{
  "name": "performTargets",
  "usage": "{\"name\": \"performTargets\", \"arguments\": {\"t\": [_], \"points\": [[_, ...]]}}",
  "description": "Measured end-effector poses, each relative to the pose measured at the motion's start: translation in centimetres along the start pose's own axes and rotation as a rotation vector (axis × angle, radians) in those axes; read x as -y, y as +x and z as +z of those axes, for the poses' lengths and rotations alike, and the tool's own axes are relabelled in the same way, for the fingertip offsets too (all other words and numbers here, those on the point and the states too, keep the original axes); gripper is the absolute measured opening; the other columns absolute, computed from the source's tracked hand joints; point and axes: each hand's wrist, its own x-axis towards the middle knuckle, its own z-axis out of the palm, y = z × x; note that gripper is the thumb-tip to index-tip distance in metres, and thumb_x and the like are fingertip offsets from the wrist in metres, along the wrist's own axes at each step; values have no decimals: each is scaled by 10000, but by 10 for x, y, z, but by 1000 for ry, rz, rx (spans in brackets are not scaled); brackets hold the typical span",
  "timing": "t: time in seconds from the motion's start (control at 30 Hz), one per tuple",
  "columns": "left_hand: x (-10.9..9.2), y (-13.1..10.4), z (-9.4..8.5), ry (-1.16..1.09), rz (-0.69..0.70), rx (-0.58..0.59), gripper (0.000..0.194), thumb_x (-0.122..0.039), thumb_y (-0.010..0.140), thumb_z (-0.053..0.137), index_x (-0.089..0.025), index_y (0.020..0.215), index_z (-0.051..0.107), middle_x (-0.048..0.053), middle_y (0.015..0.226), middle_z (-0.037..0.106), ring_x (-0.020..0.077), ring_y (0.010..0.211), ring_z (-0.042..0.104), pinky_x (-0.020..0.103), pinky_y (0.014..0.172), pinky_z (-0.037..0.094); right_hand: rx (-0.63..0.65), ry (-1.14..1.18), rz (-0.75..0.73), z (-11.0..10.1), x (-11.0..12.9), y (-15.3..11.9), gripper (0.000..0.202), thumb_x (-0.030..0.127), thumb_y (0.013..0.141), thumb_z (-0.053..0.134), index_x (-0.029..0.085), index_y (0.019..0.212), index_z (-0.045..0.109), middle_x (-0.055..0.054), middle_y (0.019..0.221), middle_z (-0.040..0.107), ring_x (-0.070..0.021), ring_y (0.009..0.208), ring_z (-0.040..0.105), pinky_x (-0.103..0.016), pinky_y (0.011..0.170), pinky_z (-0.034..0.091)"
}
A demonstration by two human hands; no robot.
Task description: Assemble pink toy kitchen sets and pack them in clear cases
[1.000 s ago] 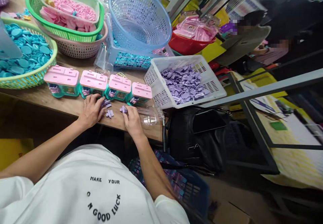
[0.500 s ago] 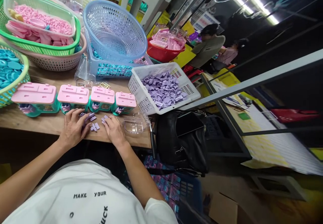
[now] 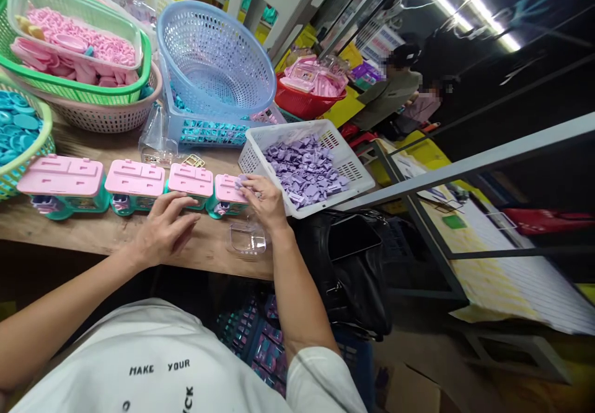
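Four pink-topped, teal-bodied plastic toys stand in a row: the leftmost toy, the second toy, the third toy and the rightmost toy. My right hand is over the rightmost toy, its fingers closed on a small purple plastic piece at the lid. My left hand is in front of the third toy, fingers bent and apart, fingertips overlapping its front edge in view. Its palm is hidden. A clear plastic cover lies on the table by my right wrist.
A white crate of purple pieces stands right of the toys. Behind are a blue basket and a green basket with pink parts. A black bag hangs near the table's right edge. Two people sit farther off.
My right hand has moved right and away from me, up to the rightmost toy, with a purple piece. My left hand has shifted right. The purple pieces between my hands no longer show.
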Motion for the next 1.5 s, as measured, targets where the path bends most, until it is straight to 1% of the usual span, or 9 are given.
{"name": "performTargets", "arguments": {"t": [0.1,0.2,0.3,0.4,0.53,0.73,0.9,1.1,1.5], "points": [[2,28,16,-32,47,79,200,-127,914,542,-159,1068,666,157,1203,629,289,1164,515,468,981,506,-108,-43,65,-3,-13,0,232,377,956,605,211,1004,761,-128,1172,737,-242,1080,704,-378,837,630],[11,65,36,-44,-14,163,216,-183,931,512,-135,1052,684,177,1172,639,298,1083,540,478,936,510,-79,-17,70,-2,-19,1,218,360,950,603,200,972,750,-131,1173,733,-238,1075,706,-355,810,632],[19,107,55,-49,-157,308,301,-185,924,489,-103,1121,701,193,1180,656,307,1080,580,483,967,493,-29,27,55,1,-22,2,193,324,954,595,192,955,736,-129,1161,734,-225,1065,709,-352,833,625],[24,144,68,-153,-337,493,372,-183,917,487,-78,1202,702,184,1210,684,276,1079,638,396,982,491,-3,35,11,0,-24,2,155,279,953,595,197,958,727,-120,1161,735,-210,1058,713,-346,866,615],[28,173,79,-347,-567,665,350,-260,921,563,-111,1190,730,113,1123,750,210,975,681,256,824,489,51,-6,-77,-5,-27,1,153,191,943,580,203,979,728,-122,1197,732,-214,1124,702,-382,1001,567],[32,187,93,-450,-827,776,159,-275,824,697,-145,850,786,21,691,691,149,667,586,240,630,415,66,-51,-58,-8,-26,-1,163,184,962,562,218,991,719,-119,1228,723,-218,1166,687,-397,1037,544],[36,192,100,-644,-1001,775,71,-154,727,727,-171,660,711,-17,611,615,129,631,548,241,639,424,55,-79,-58,-10,-22,0,135,192,957,580,206,966,714,-129,1189,727,-228,1116,698,-391,1009,551],[34,193,105,-727,-1020,800,99,-130,689,721,-167,613,670,-25,573,566,111,595,492,231,603,400,99,-149,-38,-17,-19,6,174,173,965,541,214,907,700,-101,1027,731,-218,991,696,-361,918,556],[30,192,99,-715,-987,813,111,-173,769,708,-171,660,729,22,750,711,129,657,592,242,648,452,81,-101,17,-21,-12,14,160,145,922,570,223,823,667,-54,876,698,-210,871,663,-343,843,534]]}}
